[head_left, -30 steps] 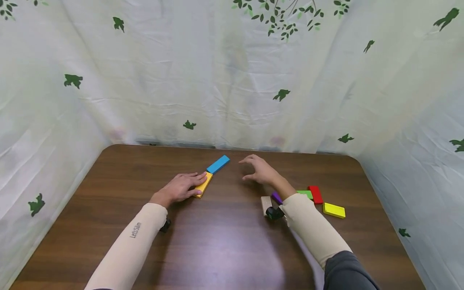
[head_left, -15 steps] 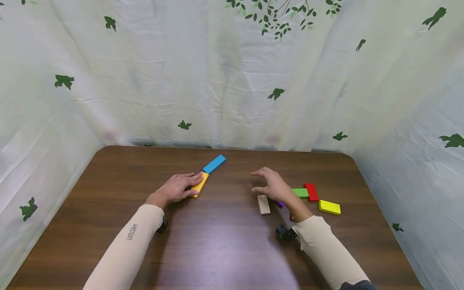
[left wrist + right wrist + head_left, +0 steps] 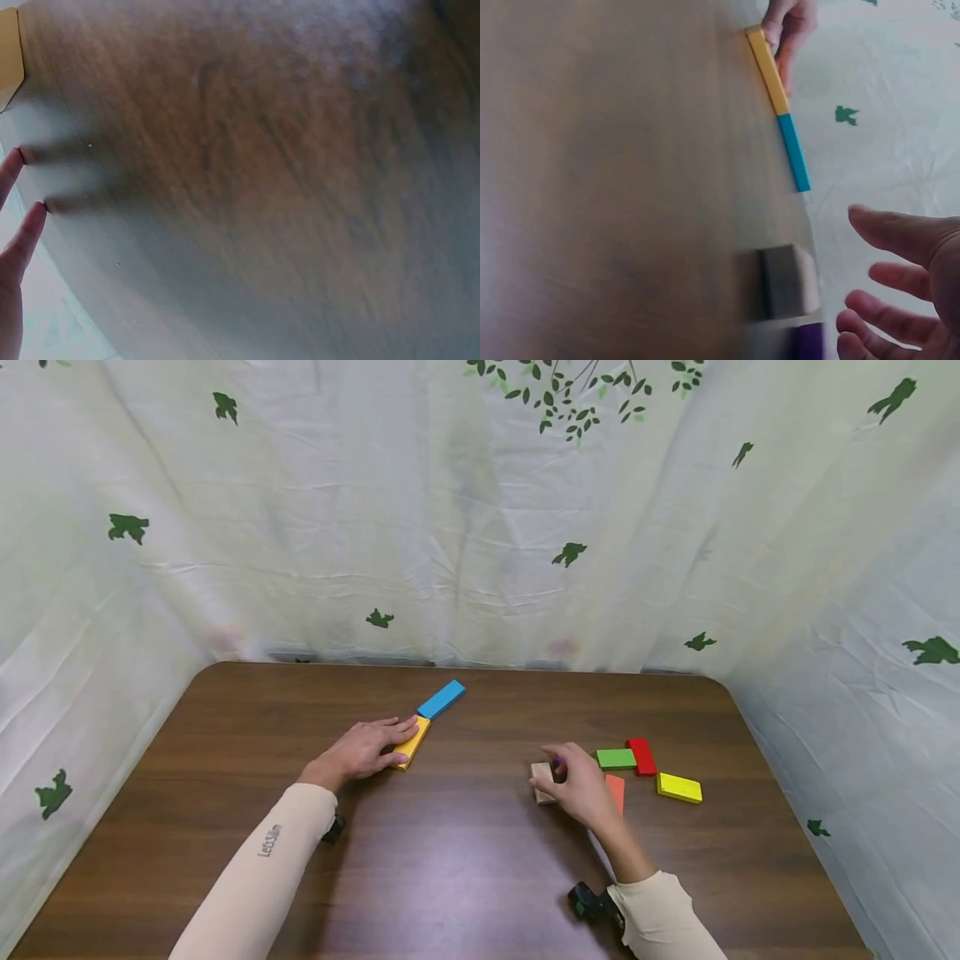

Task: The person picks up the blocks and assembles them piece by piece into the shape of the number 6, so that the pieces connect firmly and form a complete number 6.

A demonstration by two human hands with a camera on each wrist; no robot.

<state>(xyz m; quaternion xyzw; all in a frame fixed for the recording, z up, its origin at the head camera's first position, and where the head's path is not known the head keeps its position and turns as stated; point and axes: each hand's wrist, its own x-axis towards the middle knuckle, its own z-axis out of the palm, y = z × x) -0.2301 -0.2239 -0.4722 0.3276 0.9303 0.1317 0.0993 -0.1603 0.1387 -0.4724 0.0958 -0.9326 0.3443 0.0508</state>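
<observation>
My left hand rests on an orange-yellow block, fingers extended across its far part and the thumb at its near end. A blue block lies end to end with it, angled toward the back edge. My right hand hovers over a beige wooden block, thumb and fingers parted. Just a sliver of a purple block shows beneath that hand. In the right wrist view the fingers are loosely bent with nothing between them. Two left fingertips reach the tabletop in the left wrist view.
Right of my right hand lie a green block, a red block, a yellow block and an orange-red block partly behind the wrist. The brown table ends at a white leaf-print curtain.
My right hand has moved from near the back of the table toward me and rightward, over the beige and purple blocks. My left hand stays on the orange-yellow block.
</observation>
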